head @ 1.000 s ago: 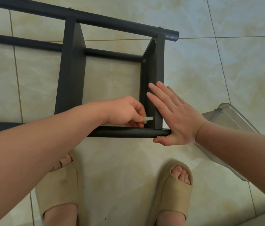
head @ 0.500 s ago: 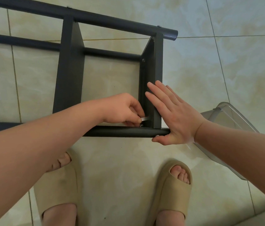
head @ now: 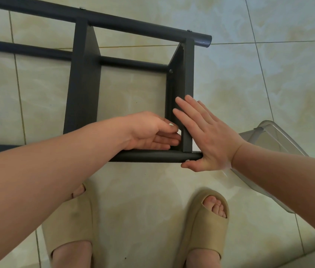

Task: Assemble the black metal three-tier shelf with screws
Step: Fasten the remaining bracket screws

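Though beside shelf [head: 83, 84], bin [head: 274, 138] half-behind forearm [head: 288, 176]

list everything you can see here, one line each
floor: one, pale beige tiles, under everything
shelf: one, black metal, lying on the floor
screws: four seen, silvery, in the shelf's joints
small tool: one, silvery, at the shelf's near right corner, mostly hidden by fingers
box: one, clear plastic, on the floor right of the shelf, partly behind the right forearm
slippers: two, beige, on the person's feet, bottom of view
left hand: one, inside the shelf's near corner, pinching the small tool
right hand: one, flat against the shelf's end panel
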{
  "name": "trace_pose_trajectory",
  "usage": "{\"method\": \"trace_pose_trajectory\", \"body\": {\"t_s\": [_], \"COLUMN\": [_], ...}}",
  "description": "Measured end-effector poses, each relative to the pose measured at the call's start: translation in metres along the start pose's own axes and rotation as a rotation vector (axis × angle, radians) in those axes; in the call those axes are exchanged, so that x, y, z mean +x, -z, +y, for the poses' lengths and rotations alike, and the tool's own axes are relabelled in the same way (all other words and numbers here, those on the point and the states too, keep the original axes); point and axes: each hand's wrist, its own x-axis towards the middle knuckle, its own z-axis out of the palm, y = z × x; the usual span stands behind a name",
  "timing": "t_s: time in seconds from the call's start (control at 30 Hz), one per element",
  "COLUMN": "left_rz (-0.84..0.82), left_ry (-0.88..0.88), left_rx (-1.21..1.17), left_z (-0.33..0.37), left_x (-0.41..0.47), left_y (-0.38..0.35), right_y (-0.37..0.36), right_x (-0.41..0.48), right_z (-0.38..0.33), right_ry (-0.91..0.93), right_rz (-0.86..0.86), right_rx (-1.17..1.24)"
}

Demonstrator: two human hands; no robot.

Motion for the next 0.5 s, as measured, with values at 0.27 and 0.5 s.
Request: {"method": "trace_pose_trajectory", "body": {"t_s": [0.27, 0.5], "left_rz": [0.130, 0.071], "left_ry": [-0.145, -0.167], "left_rx": [0.106, 0.151], "left_z": [-0.0027, -0.0035], "left_x": [0.0077, 0.0059], "left_y": [-0.0019, -0.0024], "right_y": [-0.0005, -0.0005], "right_x": [0.0004, 0.0005], "right_z": [-0.0003, -0.0008], "right_ry": [-0.008, -0.002], "right_rz": [-0.021, -0.009], "right_rx": [-0.012, -0.004]}}
